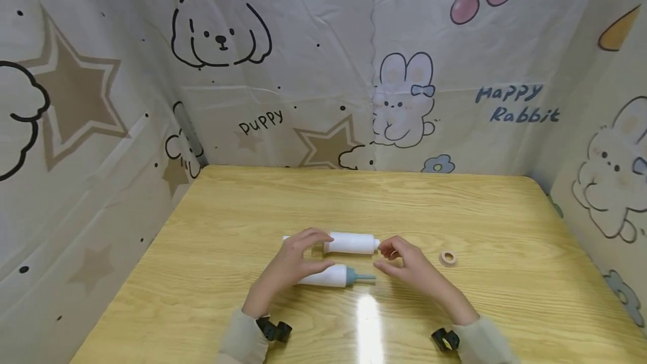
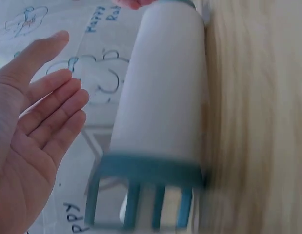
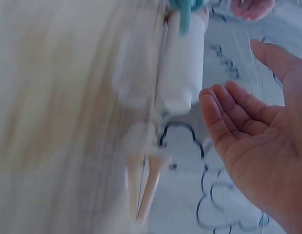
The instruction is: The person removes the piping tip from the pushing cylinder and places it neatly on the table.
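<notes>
Two white cylinders lie side by side on the table. The nearer white cylinder (image 1: 323, 276) has a teal cap with a thin teal nozzle (image 1: 363, 277) facing right; in the left wrist view its other end shows a teal slotted frame (image 2: 141, 195). Beyond it lies the farther white cylinder (image 1: 352, 243), whose right end narrows to a white tip. My left hand (image 1: 293, 257) hovers by the left parts of both, fingers spread and holding nothing. Near their right ends is my right hand (image 1: 406, 263), also holding nothing. Both palms face inward, apart from the cylinders in the wrist views.
A small beige ring (image 1: 449, 258), like a tape roll, lies right of my right hand. The wood-grain table (image 1: 242, 201) is enclosed by a cloth backdrop (image 1: 313, 72) with cartoon prints along the back and sides.
</notes>
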Tool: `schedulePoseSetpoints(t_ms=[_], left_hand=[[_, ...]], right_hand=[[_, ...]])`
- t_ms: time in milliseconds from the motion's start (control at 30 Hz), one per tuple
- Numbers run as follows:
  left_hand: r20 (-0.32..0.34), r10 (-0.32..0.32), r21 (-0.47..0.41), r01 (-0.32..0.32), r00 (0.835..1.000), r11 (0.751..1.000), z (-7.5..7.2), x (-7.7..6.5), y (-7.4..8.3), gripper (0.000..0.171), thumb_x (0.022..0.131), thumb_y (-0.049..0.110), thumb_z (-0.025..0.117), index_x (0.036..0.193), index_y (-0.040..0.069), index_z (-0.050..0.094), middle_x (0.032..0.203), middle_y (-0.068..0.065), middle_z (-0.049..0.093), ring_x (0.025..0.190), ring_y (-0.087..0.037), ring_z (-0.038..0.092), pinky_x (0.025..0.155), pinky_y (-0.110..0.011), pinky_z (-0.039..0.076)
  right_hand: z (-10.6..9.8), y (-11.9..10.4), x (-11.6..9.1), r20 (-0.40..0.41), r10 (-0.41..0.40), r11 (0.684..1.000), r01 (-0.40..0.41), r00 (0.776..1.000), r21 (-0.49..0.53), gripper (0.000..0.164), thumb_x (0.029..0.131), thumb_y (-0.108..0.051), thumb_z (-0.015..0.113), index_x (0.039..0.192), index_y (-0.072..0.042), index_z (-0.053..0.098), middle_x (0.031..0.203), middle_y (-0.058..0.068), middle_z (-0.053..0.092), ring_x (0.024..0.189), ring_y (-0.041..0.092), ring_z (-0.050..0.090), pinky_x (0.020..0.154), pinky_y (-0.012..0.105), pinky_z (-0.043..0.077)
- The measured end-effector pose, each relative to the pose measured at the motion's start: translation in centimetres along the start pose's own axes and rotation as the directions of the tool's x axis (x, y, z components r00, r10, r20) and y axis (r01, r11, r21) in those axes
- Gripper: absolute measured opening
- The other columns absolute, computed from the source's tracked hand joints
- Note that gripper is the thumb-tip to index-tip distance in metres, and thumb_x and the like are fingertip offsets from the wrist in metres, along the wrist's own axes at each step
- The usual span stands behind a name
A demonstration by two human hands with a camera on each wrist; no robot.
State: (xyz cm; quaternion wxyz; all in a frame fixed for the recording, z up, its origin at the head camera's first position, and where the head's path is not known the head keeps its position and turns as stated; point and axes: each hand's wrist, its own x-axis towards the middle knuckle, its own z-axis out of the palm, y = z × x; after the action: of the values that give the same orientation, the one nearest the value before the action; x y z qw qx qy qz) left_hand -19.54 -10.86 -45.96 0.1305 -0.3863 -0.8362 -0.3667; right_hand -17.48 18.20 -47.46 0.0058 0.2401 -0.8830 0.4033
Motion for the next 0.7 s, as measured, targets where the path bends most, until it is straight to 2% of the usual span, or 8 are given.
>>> schedulePoseSetpoints(t_ms=[133, 267, 400, 567, 700], left_hand=[[0.030, -0.076, 0.023, 0.076, 0.997, 0.997, -1.3, -1.6, -0.6, 0.046, 0.078, 0.022, 0.083, 0.119, 0.008, 0.066, 0.117, -0.005, 0.067, 0.109, -0.022, 0.067, 0.092, -0.039, 0.058], [0.076, -0.162, 0.028, 0.160, 0.984, 0.987, -2.5, -3.2, -1.3, 0.052, 0.078, 0.024, 0.083, 0.125, 0.011, 0.064, 0.122, -0.005, 0.065, 0.114, -0.025, 0.064, 0.094, -0.041, 0.057], [0.133, -0.233, 0.026, 0.232, 0.963, 0.972, -3.1, -4.3, -1.8, 0.056, 0.079, 0.028, 0.082, 0.128, 0.010, 0.062, 0.126, -0.007, 0.064, 0.118, -0.027, 0.062, 0.098, -0.045, 0.054], [0.201, -0.315, 0.054, 0.311, 0.928, 0.949, -3.5, -5.2, -2.4, 0.064, 0.079, 0.033, 0.082, 0.133, 0.010, 0.058, 0.138, -0.011, 0.057, 0.128, -0.033, 0.055, 0.104, -0.051, 0.049], [0.242, -0.351, 0.066, 0.345, 0.905, 0.936, -3.7, -5.6, -2.8, 0.066, 0.077, 0.031, 0.083, 0.134, 0.009, 0.057, 0.142, -0.013, 0.054, 0.131, -0.036, 0.052, 0.106, -0.052, 0.047]], right_hand=[[1.0, -1.0, 0.7, 0.081, -0.057, 0.998, 0.058, 0.995, -0.008, 0.034, 0.093, -0.024, 0.067, 0.113, 0.002, 0.059, 0.104, 0.013, 0.062, 0.094, 0.025, 0.063, 0.084, 0.032, 0.057], [1.8, -1.7, 1.1, 0.140, -0.080, 0.996, 0.086, 0.987, -0.032, 0.036, 0.091, -0.026, 0.070, 0.112, 0.002, 0.059, 0.102, 0.012, 0.063, 0.093, 0.025, 0.062, 0.082, 0.032, 0.057], [2.2, -1.9, 1.3, 0.178, -0.079, 0.995, 0.089, 0.981, -0.050, 0.037, 0.089, -0.027, 0.072, 0.110, 0.000, 0.059, 0.101, 0.009, 0.063, 0.091, 0.021, 0.060, 0.080, 0.031, 0.056], [2.7, -1.7, 1.6, 0.236, -0.081, 0.990, 0.106, 0.968, -0.094, 0.039, 0.089, -0.028, 0.072, 0.112, 0.000, 0.059, 0.100, 0.006, 0.061, 0.089, 0.015, 0.056, 0.077, 0.026, 0.053], [3.1, -1.7, 1.9, 0.275, -0.087, 0.985, 0.125, 0.958, -0.123, 0.041, 0.088, -0.028, 0.073, 0.113, 0.002, 0.058, 0.100, 0.006, 0.060, 0.086, 0.012, 0.053, 0.072, 0.021, 0.050]])
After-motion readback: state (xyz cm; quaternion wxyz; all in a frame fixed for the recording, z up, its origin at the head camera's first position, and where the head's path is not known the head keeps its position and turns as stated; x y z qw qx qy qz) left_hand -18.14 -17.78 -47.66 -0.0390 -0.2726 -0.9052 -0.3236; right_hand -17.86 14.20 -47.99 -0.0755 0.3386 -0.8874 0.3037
